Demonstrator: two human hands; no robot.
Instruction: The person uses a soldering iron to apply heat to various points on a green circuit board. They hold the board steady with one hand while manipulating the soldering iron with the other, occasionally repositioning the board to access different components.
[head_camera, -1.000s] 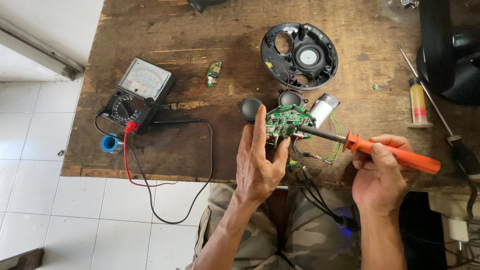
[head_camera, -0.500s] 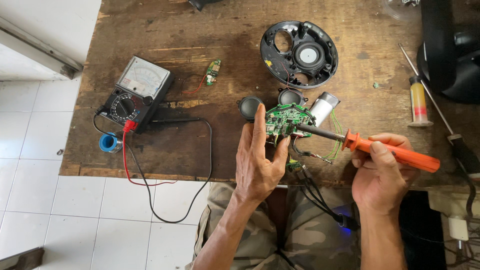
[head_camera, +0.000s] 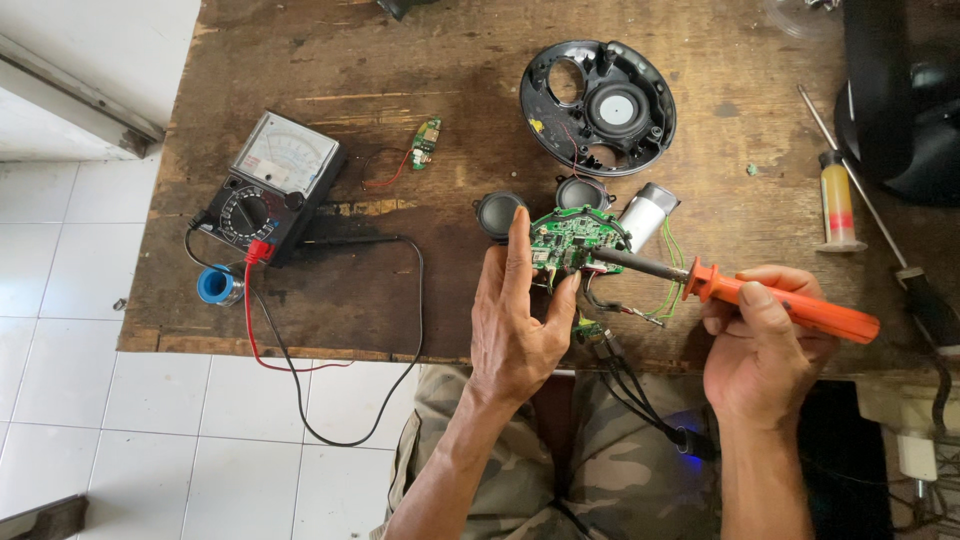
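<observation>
- Green round-edged circuit board (head_camera: 573, 238), studded with small components, held up just right of frame centre, tilted towards the camera.
- Gripped at its lower left edge by the left hand (head_camera: 520, 320), thumb and fingertips narrowed on the board, palm turned away from the lens, fingers pointing up the frame.
- Orange-handled soldering iron (head_camera: 780, 305) with a dark metal shaft, lying almost level, tip touching the board's right side.
- Wrapped in the right hand (head_camera: 765, 355), fingers curled tight round the orange grip, thumb resting along the top.
- Thin green and red wires (head_camera: 668, 280) trailing off the board's right edge down to the worn brown wooden table (head_camera: 450, 120).
- Two small round black speaker drivers (head_camera: 497, 213) just behind the board, a silver cylindrical part (head_camera: 645, 212) beside them.
- Black round plastic speaker housing (head_camera: 598, 105) at upper centre, well apart from the hands.
- Black analogue multimeter (head_camera: 270, 185) at left, red and black leads looping over the table's near edge.
- Blue-capped solder spool (head_camera: 216, 286) near the table's lower left corner.
- Open wood between meter and hands; white tiled floor (head_camera: 150, 420) below left.
- Yellow tube (head_camera: 838, 205) and long screwdriver (head_camera: 880, 240) crowding the right side.
- Both forearms rising from the bottom edge, camouflage trousers beneath.
</observation>
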